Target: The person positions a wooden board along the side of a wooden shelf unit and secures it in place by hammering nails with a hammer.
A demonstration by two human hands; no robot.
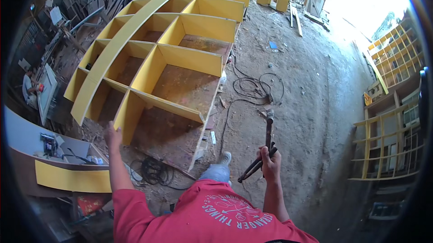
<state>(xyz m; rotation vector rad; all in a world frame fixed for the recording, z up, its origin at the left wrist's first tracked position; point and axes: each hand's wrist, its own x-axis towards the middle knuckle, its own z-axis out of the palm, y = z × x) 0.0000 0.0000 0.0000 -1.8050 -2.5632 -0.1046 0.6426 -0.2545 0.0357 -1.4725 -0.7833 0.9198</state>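
A large curved grid frame of yellow panels [191, 58] stands on a board at the left. At its near end, my left hand [113, 138] is closed at the end of a yellow upright panel [129, 116]; part of its fingers is hidden. Over the dirt floor, my right hand [270, 164] is closed around a hammer [269, 128], its head pointing away from me. Dark long-handled pincers [252, 169] are held in the same hand, crossing the hammer's handle. A long curved yellow strip [112, 51] runs along the top of the grid.
Black cable [252, 85] lies coiled on the floor ahead, and another coil [155, 171] sits by the frame's near corner. A bench with tools [49, 144] is at the left. Lattice frames [388, 139] stand at the right. Another person [29, 89] works at the far left.
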